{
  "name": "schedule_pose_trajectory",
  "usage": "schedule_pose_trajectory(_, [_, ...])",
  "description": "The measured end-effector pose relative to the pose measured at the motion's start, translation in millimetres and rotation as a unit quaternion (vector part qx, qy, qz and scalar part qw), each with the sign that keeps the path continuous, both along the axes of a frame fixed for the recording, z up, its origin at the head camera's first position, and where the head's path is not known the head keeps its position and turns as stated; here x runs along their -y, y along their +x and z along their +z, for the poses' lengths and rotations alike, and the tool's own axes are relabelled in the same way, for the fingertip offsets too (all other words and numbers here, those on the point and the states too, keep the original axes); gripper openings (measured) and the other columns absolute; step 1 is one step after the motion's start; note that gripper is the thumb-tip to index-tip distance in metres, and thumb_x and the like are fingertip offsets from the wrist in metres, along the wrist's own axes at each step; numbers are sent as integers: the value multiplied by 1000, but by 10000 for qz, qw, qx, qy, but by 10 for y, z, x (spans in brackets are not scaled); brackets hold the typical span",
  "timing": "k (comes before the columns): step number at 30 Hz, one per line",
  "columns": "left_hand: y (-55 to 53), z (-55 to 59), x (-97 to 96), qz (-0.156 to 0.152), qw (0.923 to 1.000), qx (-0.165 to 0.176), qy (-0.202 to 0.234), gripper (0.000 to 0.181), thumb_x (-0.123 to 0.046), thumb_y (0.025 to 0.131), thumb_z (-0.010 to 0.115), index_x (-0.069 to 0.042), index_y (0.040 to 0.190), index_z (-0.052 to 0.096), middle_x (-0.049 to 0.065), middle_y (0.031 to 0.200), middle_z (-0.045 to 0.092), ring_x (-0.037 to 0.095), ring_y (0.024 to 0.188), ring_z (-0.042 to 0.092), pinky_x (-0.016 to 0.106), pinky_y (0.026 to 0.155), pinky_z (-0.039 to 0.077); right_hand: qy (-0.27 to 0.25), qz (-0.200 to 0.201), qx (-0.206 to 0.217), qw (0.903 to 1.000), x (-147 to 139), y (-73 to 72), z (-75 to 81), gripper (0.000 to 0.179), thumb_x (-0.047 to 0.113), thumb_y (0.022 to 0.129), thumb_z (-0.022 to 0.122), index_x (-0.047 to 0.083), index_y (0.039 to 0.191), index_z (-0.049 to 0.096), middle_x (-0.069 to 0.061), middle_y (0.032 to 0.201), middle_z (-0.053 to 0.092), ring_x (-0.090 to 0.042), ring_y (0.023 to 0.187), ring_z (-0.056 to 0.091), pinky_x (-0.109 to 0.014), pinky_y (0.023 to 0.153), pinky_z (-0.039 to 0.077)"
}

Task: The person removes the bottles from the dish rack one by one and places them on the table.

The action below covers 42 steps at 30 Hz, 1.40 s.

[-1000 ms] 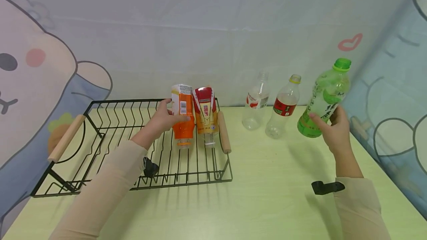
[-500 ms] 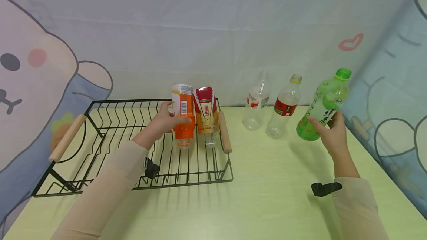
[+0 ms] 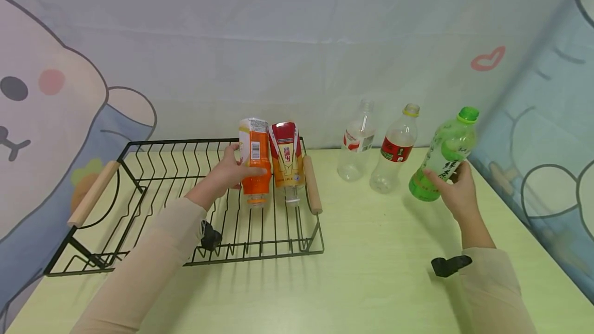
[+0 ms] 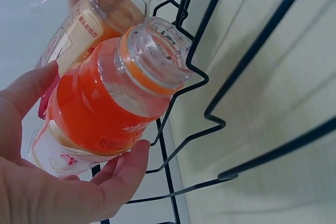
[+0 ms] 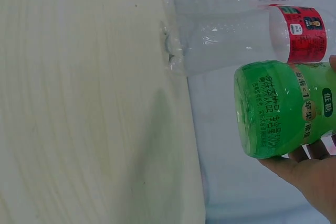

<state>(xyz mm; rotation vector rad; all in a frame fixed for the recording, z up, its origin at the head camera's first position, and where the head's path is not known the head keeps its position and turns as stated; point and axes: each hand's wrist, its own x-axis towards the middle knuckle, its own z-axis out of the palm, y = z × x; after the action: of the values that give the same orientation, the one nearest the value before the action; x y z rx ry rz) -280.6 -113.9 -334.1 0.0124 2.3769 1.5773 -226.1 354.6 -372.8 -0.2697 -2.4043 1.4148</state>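
Observation:
An orange-labelled bottle [image 3: 255, 164] stands upside down on the black wire rack [image 3: 223, 259], its uncapped neck pointing down. My left hand [image 3: 229, 171] grips it from the left, thumb across the front. Right beside it is another upside-down bottle [image 3: 286, 153] with a red and gold label. At the right, my right hand [image 3: 457, 195] holds a green tea bottle [image 3: 441, 156] around its lower half. This bottle leans to the right, green cap up. In the right wrist view its base [image 5: 249, 111] hangs apart from the tabletop.
Two clear bottles stand on the table between the rack and my right hand: one with a white and red label [image 3: 356, 143], one with a red label [image 3: 394, 151]. Wooden handles [image 3: 312, 184] flank the rack. A printed cloth [image 3: 297, 66] hangs behind the pale table [image 3: 362, 272].
My right hand has lowered the green tea bottle and brought it slightly left, toward the clear bottles. My left hand and the orange-labelled bottle stay in place.

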Motion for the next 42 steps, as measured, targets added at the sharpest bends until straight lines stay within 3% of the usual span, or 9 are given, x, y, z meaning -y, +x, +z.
schedule_pose_trajectory(20, [-16,-84,-7,-224,9995,88,219,97,-21,89,70,-13,151,-5,22,144,33,40,128,42,55,99,42,46,185,438,9989,-30,-18,-177,83,42,93,59,-2,146,13,-25,146,28,-40,130,34,-56,103,35])
schedule_pose_trajectory(42, [0,-34,-11,-155,9997,127,162,94,-20,89,69,-15,151,-2,19,143,36,38,125,46,50,96,46,-21,210,629,9978,-44,-43,-285,87,39,92,61,-3,148,9,-28,148,25,-44,133,30,-58,104,33])
